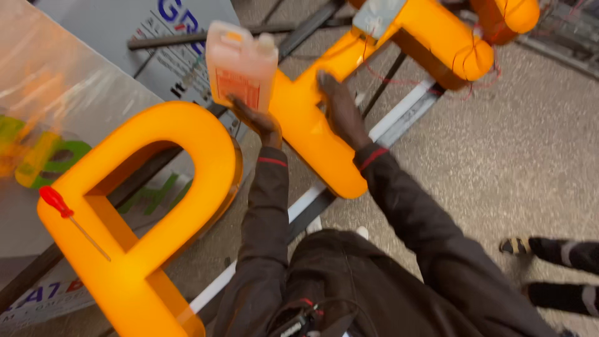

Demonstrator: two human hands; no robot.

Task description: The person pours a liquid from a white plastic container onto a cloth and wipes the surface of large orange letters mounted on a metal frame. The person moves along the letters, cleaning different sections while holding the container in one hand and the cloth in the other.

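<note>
The left hand [257, 122] grasps an upright jug [241, 65], cap pointing away, while the right hand [337, 106] lies flat, released, on the diagonal orange letter [312, 134].

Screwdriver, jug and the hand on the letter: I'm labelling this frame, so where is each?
screwdriver [55, 201], head view, red handle.
jug [240, 65], head view, front face, held by left hand [257, 122].
right hand [337, 106], head view, back of hand.

My left hand [257, 122] and right hand [340, 109] are bare. Dark brown-grey jacket, long sleeves, thin red stripe at each cuff. Dark trousers. Black cable with red bits at waist.
</note>
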